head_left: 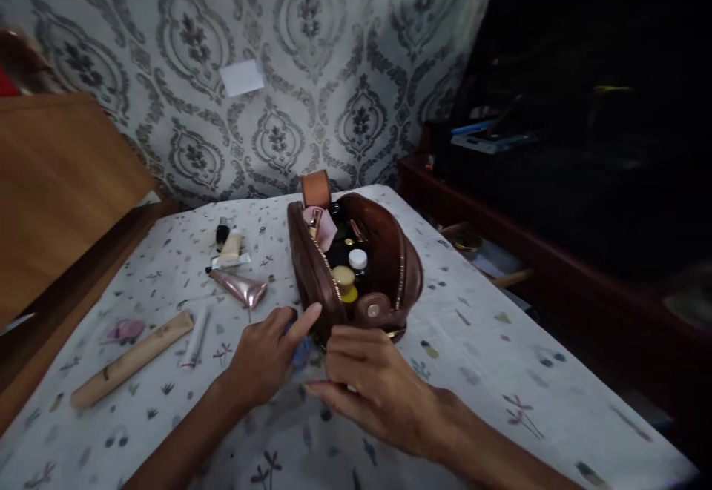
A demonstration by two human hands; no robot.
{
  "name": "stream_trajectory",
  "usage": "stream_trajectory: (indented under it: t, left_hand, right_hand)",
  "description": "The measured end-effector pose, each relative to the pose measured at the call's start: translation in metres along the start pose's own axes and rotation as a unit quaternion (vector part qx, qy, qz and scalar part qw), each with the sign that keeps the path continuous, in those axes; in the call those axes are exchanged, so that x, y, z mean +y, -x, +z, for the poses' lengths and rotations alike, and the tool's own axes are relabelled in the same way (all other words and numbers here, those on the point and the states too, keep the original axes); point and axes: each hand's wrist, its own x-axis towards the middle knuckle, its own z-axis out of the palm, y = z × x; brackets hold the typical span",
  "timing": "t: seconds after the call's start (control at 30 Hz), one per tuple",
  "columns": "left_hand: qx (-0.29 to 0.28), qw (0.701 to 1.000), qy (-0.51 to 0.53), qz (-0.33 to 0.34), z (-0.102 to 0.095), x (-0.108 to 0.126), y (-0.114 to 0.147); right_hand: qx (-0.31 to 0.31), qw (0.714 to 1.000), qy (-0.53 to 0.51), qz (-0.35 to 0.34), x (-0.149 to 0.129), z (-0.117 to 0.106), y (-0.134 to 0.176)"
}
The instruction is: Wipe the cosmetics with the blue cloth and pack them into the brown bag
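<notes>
A brown zip-up cosmetic bag [409, 275] stands unzipped on the table. Inside it I see a white-capped bottle [358, 259], a yellow-lidded container [343, 278] and a pink item [325, 230]. My left hand [267, 360] is at the bag's near left corner, index finger stretched along its side. The other fingers curl around something dark blue, mostly hidden. My right hand [383, 382] is at the bag's near end, fingers curled and thumb pointing left. Whatever it grips there is hidden by the fingers.
On the patterned tablecloth [478, 386] to the left lie a long beige pouch [133, 360], a white tube [196, 338], a shiny pink tube [240, 287], a beige tube [231, 247] and a small black bottle [222, 232]. A wooden panel [67, 193] borders the left; an open drawer [489, 253] is at right.
</notes>
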Motion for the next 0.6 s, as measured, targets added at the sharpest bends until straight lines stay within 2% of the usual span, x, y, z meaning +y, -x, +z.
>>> stream_trajectory:
  t: [0.1, 0.37, 0.47, 0.6]
  left_hand:
    - [-0.014, 0.998, 0.031, -0.054, 0.005, -0.012, 0.009]
    - [-0.049, 0.97, 0.04, -0.235, 0.01, -0.052, 0.016]
    - [-0.036, 0.95, 0.022, -0.308, 0.007, -0.073, 0.01]
    - [-0.016, 0.912, 0.04, -0.408, 0.009, -0.124, 0.002]
  right_hand:
    - [-0.033, 0.999, -0.027, 0.007, 0.005, 0.028, 0.002]
    - [-0.12, 0.981, -0.065, 0.139, 0.01, 0.083, -0.018]
    - [-0.12, 0.974, -0.086, 0.17, 0.014, 0.105, -0.024]
    - [-0.079, 0.971, -0.109, 0.195, 0.026, 0.128, -0.022]
